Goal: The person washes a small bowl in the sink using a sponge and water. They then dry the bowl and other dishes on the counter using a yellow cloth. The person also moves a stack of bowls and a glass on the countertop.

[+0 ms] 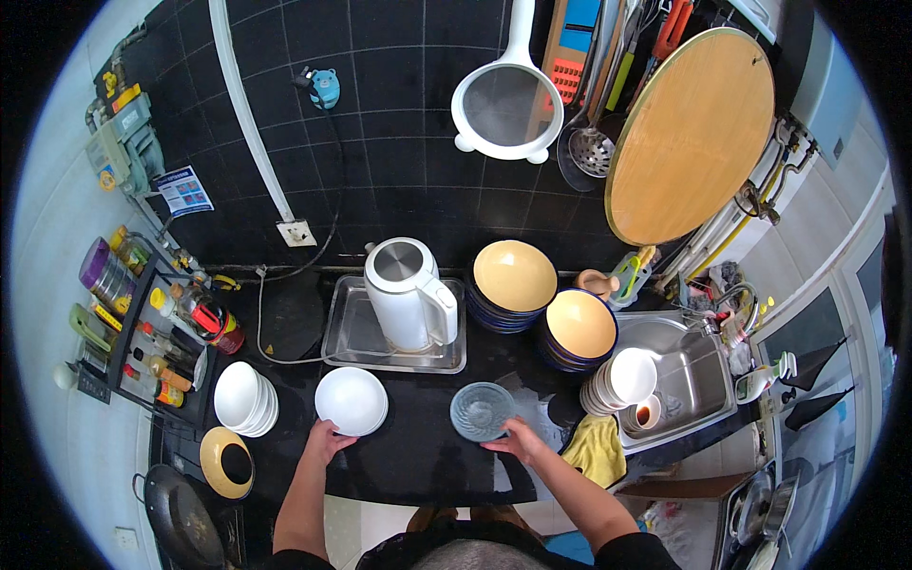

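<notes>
Dark sleeves (635, 553), black counter (418, 467), tiled wall (404, 157); hands (332, 443) (518, 441) apart, gripping white bowl (351, 401), glass bowl (482, 410).

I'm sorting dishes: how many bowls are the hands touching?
2: white bowl, at the left hand; glass bowl, at the right hand. Others may be nested underneath.

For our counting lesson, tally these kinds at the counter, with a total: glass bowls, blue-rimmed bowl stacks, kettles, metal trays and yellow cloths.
Glass bowl: 1
Blue-rimmed bowl stacks: 2
Kettle: 1
Metal tray: 1
Yellow cloth: 1
Total: 6
</notes>
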Demonstrator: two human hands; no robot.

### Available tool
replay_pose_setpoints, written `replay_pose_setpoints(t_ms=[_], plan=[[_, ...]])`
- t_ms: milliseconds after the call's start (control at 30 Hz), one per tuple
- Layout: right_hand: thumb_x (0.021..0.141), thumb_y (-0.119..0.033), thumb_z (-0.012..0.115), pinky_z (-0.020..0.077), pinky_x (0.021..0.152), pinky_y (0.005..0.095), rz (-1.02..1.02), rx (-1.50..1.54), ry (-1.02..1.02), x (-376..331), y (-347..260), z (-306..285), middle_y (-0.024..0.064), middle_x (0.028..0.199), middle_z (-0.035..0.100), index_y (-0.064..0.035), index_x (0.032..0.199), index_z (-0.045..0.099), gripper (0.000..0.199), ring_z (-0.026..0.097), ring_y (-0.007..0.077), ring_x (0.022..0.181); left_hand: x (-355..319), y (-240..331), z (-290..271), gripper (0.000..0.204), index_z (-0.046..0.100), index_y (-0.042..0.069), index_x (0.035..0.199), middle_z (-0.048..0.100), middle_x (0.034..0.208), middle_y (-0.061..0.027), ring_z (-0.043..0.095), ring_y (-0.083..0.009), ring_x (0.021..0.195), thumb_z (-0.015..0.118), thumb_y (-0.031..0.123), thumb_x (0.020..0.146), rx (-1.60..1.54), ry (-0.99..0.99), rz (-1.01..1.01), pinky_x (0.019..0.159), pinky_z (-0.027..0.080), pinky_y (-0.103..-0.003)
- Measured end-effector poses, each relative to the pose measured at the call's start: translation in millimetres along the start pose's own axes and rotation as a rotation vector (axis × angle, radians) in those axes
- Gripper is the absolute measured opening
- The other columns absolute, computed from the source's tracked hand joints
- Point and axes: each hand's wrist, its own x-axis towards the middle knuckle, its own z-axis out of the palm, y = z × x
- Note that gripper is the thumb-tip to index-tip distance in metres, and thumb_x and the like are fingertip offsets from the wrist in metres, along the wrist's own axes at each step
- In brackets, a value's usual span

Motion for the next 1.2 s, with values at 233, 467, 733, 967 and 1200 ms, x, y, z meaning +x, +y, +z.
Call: replay_pose_setpoints(t_ms=[233,467,733,967,1200], plan=[[0.073,-0.012,0.051,0.049,0.079,0.044,0.034,-0.017,0.0,46.7,19.1,63.1,0.0179,0.122,0.036,-0.0063,0.128,0.017,0.065,0.055,0.0369,0.093,-12.5,-4.8,7.5,0.057,0.028,0.0,0.121,0.038,0.119,-0.0207,0.044,-0.0459,0.103,0.051,0.013,0.071,-0.032,0.029,0.023,0.086,0.041,-0.052],[0.074,-0.022,0.057,0.049,0.077,0.0427,0.083,-0.031,0.093,59.3,30.9,102.9,0.0165,0.128,0.029,-0.0092,0.133,0.007,0.078,0.053,0.0354,0.097,-28.4,-8.7,18.3,0.059,0.023,0.002,0.126,0.031,0.127,-0.021,0.042,-0.0467,0.106,0.053,0.028,0.082,-0.026,-0.004,-0.079,0.086,0.039,-0.053],[0.072,-0.018,0.062,0.0389,0.086,0.0398,-0.857,-1.273,0.672,-36.1,14.9,-18.2,0.0173,0.114,0.048,-0.0018,0.104,0.052,0.037,0.05,0.0352,0.096,-58.1,-18.3,38.9,0.059,0.021,-0.003,0.128,0.036,0.124,-0.0266,0.049,-0.0422,0.102,0.049,0.017,0.08,0.173,-0.149,-0.3,0.085,0.042,-0.048],[0.083,-0.033,0.045,0.0124,0.1,0.0539,-0.349,-1.805,1.314,-88.6,49.1,-165.3,0.016,0.138,0.021,-0.012,0.132,0.029,0.055,0.017,0.0388,0.126,-61.2,-22.9,68.1,0.05,0.032,-0.005,0.123,0.046,0.116,-0.0237,0.053,-0.0353,0.098,0.041,0.001,0.074,0.365,-0.168,-0.318,0.082,0.045,-0.045],[0.084,-0.038,0.041,0.0099,0.102,0.0505,-0.577,-1.823,0.783,-16.6,56.4,-70.9,0.0118,0.138,0.024,-0.01,0.132,0.028,0.057,0.015,0.0347,0.128,-59.8,-30.5,98.6,0.045,0.038,-0.003,0.119,0.05,0.112,-0.021,0.056,-0.0335,0.093,0.048,0.006,0.076,0.375,-0.174,-0.284,0.078,0.048,-0.043]])
